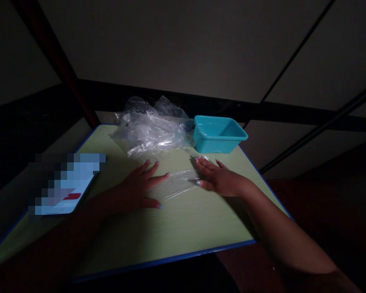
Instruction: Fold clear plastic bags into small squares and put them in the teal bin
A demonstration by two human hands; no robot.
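A clear plastic bag (178,185) lies flat on the pale green table (183,232), between my two hands. My left hand (142,187) rests over its left end with fingers spread. On the right end lies my right hand (218,177), palm down, fingers stretched out and thumb apart. Just behind the hands sits a heap of crumpled clear plastic bags (155,132). Parts of the flat bag under both hands are hidden.
A turquoise plastic basket (219,144) stands at the table's back right. On the left lies a lit phone or tablet (70,199), partly blurred out. The table has a blue edge, and pale panels rise behind it.
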